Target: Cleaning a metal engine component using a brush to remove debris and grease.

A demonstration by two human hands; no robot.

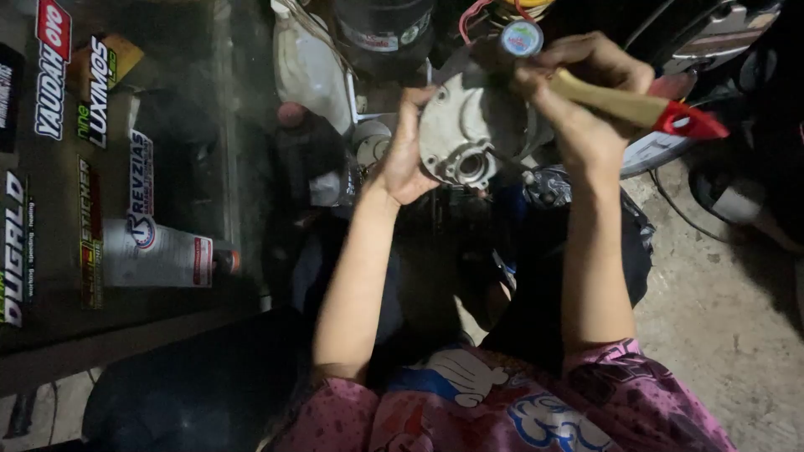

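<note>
Two hands work: your left hand point(406, 155) grips the metal cover point(469, 134); your right hand point(578, 92), at its two o'clock, clasps a brush point(636, 107) pointing four o'clock.

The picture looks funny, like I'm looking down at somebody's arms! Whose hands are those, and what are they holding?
The camera sits on a person's head and looks down, so you see that person's own two arms. The left hand holds up a round grey metal machine part. The right hand grips a brush with a wooden handle and red end against that part. Behind are dark machine pieces and wires, too dim to name. To the left is a cabinet with colourful stickers, and bare concrete floor lies to the right.
</note>
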